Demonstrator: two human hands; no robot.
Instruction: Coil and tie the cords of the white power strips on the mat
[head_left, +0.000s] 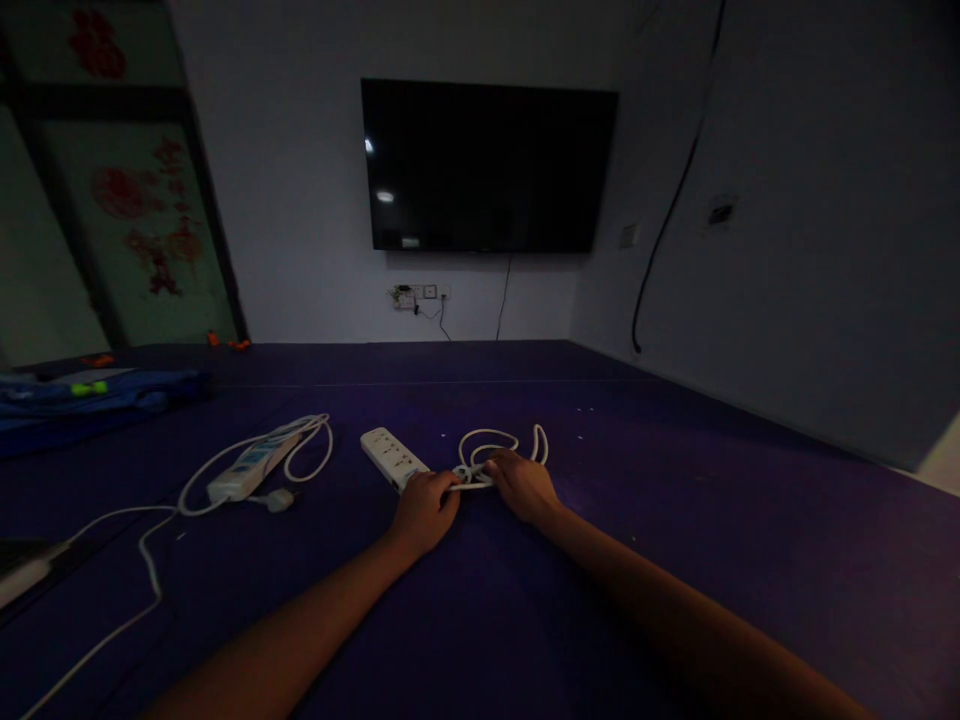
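A white power strip (391, 455) lies on the purple surface (675, 520) in front of me, its white cord (501, 445) coiled in loops to its right. My left hand (424, 510) is closed on the near end of the strip where the cord leaves it. My right hand (523, 485) is closed on the cord loops close beside it. Both forearms reach forward from the bottom of the view.
A second white power strip (247, 468) with its cord (150, 540) and plug (279, 499) lies to the left. Blue cloth (90, 400) sits at the far left. A dark TV (487, 165) hangs on the back wall above a wall socket (420, 293).
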